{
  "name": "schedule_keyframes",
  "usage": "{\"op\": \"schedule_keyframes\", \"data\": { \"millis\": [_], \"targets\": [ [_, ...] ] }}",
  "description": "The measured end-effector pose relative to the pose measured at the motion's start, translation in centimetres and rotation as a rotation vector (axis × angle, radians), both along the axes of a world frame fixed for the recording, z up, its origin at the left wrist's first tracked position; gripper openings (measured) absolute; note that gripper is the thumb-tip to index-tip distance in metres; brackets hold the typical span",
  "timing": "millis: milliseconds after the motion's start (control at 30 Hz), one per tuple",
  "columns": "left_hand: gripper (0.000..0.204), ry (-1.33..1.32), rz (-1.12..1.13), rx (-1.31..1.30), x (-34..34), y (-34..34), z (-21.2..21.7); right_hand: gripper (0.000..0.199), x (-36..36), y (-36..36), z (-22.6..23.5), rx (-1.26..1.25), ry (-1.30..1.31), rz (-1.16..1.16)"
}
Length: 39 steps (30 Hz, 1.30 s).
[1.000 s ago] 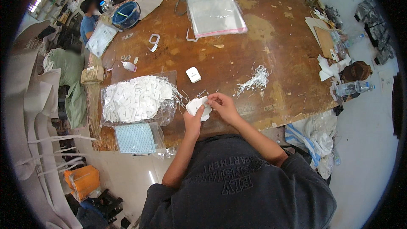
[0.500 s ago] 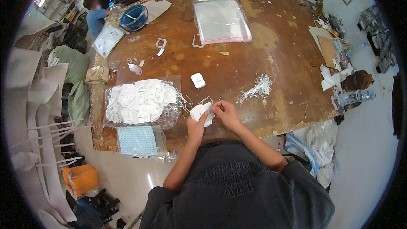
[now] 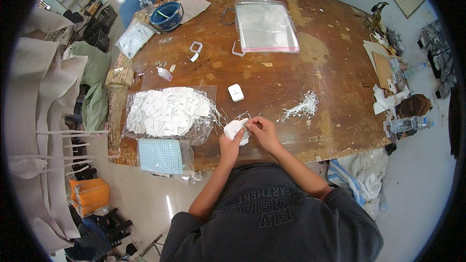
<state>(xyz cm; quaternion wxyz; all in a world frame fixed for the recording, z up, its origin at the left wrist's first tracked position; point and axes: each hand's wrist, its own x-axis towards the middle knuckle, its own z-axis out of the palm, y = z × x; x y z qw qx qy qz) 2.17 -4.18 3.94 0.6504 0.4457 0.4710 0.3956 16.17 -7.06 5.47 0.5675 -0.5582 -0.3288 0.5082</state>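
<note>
My left hand (image 3: 232, 144) is closed around a small stack of white hang tags (image 3: 234, 129), thumb across the top one. Thin strings stick out from the far side of the stack. Right at its edge, my right hand (image 3: 264, 132) pinches what looks like a thin white string; the fingertips partly hide it. Beyond my hands a neat pile of white rounded tags (image 3: 236, 92) rests on the wooden table. To the right lies a loose bunch of white strings (image 3: 303, 106). On the left, many strung tags (image 3: 167, 111) are heaped on a clear plastic bag.
A packet with a light-blue dotted sheet (image 3: 160, 156) lies at the table's near left edge. Farther off are a small bottle (image 3: 164, 73), a blue bucket (image 3: 166, 16) and clear plastic sleeves (image 3: 267, 26). Plastic bottles (image 3: 407, 124) stand at the right edge. A person (image 3: 130, 5) is at the far left.
The view has shifted slightly, so the table's things appear farther right. My right fingers have moved in closer over the tag stack. My left hand keeps its hold on the tags.
</note>
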Motion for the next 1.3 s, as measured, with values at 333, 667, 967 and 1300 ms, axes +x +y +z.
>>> {"op": "schedule_keyframes", "data": {
  "millis": [333,667,967,1300],
  "targets": [
    [0.028,-0.013,0.022,0.045,0.7,-0.2,0.5,0.015,0.0,-0.2,0.9,-0.028,-0.356,-0.004],
    [0.028,0.072,0.031,0.097,0.6,-0.3,-0.3,0.010,-0.6,0.4,2.0,0.165,-0.593,-0.056],
    [0.023,0.410,0.006,0.473,0.2,-0.1,1.0,0.010,-0.4,0.6,1.1,0.168,-0.557,0.005],
    [0.035,0.822,-0.358,1.389,-1.0,1.8,0.7,0.020,0.6,-0.3,-4.1,-0.239,0.207,0.026]
  ]
}}
